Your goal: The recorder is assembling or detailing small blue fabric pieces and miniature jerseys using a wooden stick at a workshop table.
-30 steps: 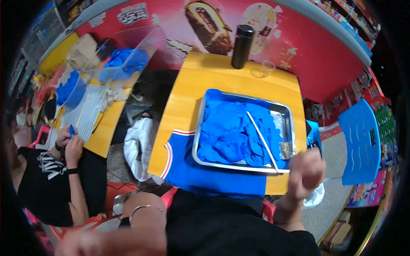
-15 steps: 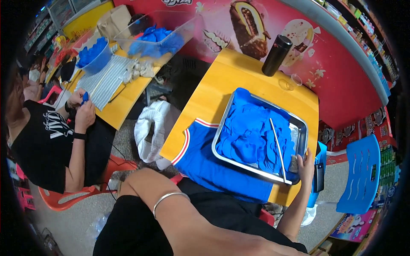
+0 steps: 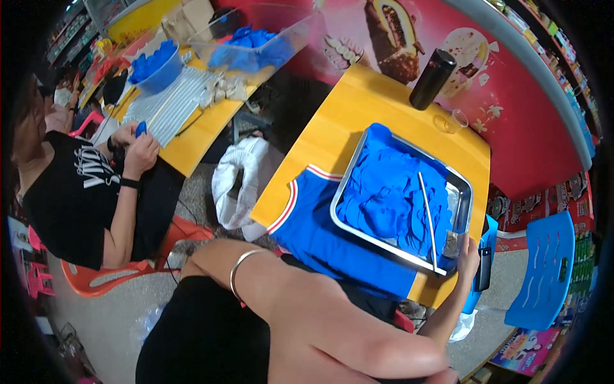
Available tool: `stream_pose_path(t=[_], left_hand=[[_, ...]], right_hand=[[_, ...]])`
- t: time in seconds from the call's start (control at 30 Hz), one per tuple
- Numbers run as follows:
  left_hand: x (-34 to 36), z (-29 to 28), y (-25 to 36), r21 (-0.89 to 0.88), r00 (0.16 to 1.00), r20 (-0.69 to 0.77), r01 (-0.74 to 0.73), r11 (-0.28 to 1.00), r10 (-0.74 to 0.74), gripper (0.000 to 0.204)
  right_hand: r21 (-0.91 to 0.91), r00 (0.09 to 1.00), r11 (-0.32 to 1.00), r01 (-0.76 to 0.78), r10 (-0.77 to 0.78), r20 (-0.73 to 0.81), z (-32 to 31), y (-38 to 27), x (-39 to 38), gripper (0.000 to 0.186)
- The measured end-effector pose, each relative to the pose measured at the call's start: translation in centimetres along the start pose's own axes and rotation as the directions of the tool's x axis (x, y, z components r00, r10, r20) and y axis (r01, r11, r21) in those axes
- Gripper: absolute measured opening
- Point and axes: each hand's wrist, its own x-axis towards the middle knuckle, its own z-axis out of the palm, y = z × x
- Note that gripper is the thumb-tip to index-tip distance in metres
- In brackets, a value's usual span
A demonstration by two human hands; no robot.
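A metal tray (image 3: 384, 242) sits on a yellow table (image 3: 358, 109), heaped with blue gloves (image 3: 390, 192); a thin metal rod (image 3: 427, 217) lies across them. Under the tray is a blue jersey (image 3: 320, 224) with white and red trim that hangs over the near edge. My right hand (image 3: 468, 257) grips the tray's near right corner. My left forearm, with a thin bangle at the wrist, crosses the foreground. My left hand (image 3: 199, 256) rests low on my black-clad lap, its fingers hidden.
A black bottle (image 3: 432, 80) and a clear cup (image 3: 457, 118) stand at the table's far side. A white bag (image 3: 240, 179) hangs on the left. Another person (image 3: 83, 185) sits at a second yellow table (image 3: 198, 128). On the right stands a blue chair (image 3: 543, 269).
My right hand has dropped from a raised fist to the tray's corner. My left forearm has come across the foreground, and the view has swung left.
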Motion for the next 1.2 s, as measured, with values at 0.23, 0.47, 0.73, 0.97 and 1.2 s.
stream_pose_path(t=[0.23,0.47,0.73,0.97,1.2], left_hand=[[-0.2,-2.0,1.8,-0.027,0.964,0.247,0.109,0.994,-0.099,0.009],[-0.4,-2.5,2.5,0.341,0.985,-0.114,0.161,0.926,-0.129,0.01],[-2.2,-5.3,4.4,0.406,0.829,0.121,0.46,0.79,-0.546,0.026],[-9.9,-6.4,1.7,0.15,0.699,-0.363,0.696,0.702,-0.616,0.069],[-12.7,-6.6,2.2,0.192,0.574,-0.424,0.813,0.55,-0.7,0.069]], right_hand=[[0.186,0.998,0.983,-0.012,0.0,0.062,0.1,2.0,0.9,0.047],[0.397,0.995,0.917,0.021,0.021,-0.101,2.9,2.6,1.0,0.038],[0.746,0.989,0.652,-0.135,0.132,0.064,2.5,4.5,1.8,0.036],[0.721,1.0,0.692,-0.028,0.028,0.012,2.8,1.2,1.9,0.02],[0.726,0.996,0.688,0.014,0.054,-0.07,2.2,0.9,2.1,0.035]])
